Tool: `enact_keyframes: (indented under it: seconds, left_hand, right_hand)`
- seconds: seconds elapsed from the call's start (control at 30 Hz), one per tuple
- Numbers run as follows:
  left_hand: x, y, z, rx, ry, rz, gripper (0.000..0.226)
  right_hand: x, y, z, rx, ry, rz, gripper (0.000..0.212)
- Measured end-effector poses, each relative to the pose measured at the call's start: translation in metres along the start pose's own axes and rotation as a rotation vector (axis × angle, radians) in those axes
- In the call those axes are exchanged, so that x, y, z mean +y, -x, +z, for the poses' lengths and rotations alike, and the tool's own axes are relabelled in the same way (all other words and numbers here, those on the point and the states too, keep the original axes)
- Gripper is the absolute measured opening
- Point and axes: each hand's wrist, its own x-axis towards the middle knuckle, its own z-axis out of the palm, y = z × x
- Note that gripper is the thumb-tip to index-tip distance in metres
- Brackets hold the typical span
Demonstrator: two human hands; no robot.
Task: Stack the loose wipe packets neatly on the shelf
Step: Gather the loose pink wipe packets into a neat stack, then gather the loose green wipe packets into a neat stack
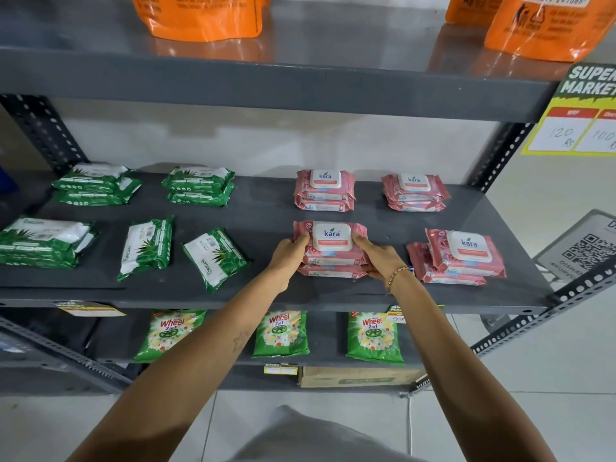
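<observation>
On the grey shelf [266, 295], my left hand [288, 258] and my right hand [380, 258] grip the two sides of a pink Kara wipe packet [331, 238] lying on top of another pink packet [330, 272]. Three more pink stacks lie around it: back middle [325, 190], back right [415, 191] and a skewed one at front right [463, 258]. At the left are green wipe stacks [95, 185], [200, 186], [43, 241]. Two loose green packets [146, 246], [215, 258] lie singly and askew.
Orange bags [200, 15] stand on the shelf above. Green Wheel detergent pouches [281, 333] lie on the shelf below, with a cardboard box [356, 376] under them. A yellow price sign [580, 121] and a QR placard [583, 251] hang at the right upright.
</observation>
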Motion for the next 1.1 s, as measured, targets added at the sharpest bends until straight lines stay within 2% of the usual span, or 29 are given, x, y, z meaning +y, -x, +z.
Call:
enact_keyframes:
  seconds: [0.07,0.13,0.17,0.23,0.3,0.37,0.5,0.6,0.7,0.8,0.9,1.03,1.1]
  left_hand:
    - [0.001,0.004,0.001,0.058,-0.096,0.048,0.047]
    - [0.004,0.014,-0.004,0.123,-0.245,0.218,0.033]
    - [0.004,0.018,-0.01,0.168,-0.341,0.334,0.028]
    - [-0.005,0.027,-0.031,0.303,-0.535,0.576,0.031]
    - [-0.021,0.03,-0.063,0.418,-0.643,0.726,0.032]
    - [-0.04,0.037,-0.103,0.507,-0.683,0.776,0.03]
    - [-0.087,0.043,-0.193,0.616,-0.76,0.692,0.038]
    - [-0.124,0.045,-0.255,0.656,-0.814,0.573,0.043]
    - [-0.15,0.042,-0.305,0.644,-0.862,0.459,0.05]
    - [-0.166,0.036,-0.337,0.539,-0.96,0.433,0.06]
    - [-0.179,0.029,-0.356,0.415,-1.091,0.527,0.076]
    - [-0.192,0.029,-0.369,0.309,-1.218,0.62,0.074]
    - [-0.194,0.027,-0.366,0.3,-1.247,0.624,0.071]
  right_hand:
    - [-0.001,0.002,-0.002,0.014,0.067,-0.024,0.059]
    - [0.0,0.003,0.0,0.09,0.192,-0.092,0.059]
    - [0.001,0.003,0.001,0.183,0.254,-0.155,0.056]
    - [-0.005,0.011,0.009,0.408,0.291,-0.391,0.039]
    - [-0.017,0.023,0.024,0.522,0.268,-0.704,0.018]
    - [-0.029,0.035,0.048,0.498,0.281,-0.907,0.013]
    - [-0.035,0.059,0.117,0.23,0.387,-1.075,0.01]
    - [-0.027,0.069,0.165,-0.003,0.482,-0.996,0.012]
    - [-0.022,0.071,0.206,-0.099,0.6,-0.876,0.02]
    - [-0.023,0.068,0.235,-0.066,0.781,-0.765,0.04]
    - [-0.022,0.062,0.249,0.003,0.841,-0.657,0.056]
    - [-0.019,0.058,0.265,0.022,0.943,-0.555,0.08]
    - [-0.02,0.057,0.269,0.026,0.985,-0.521,0.084]
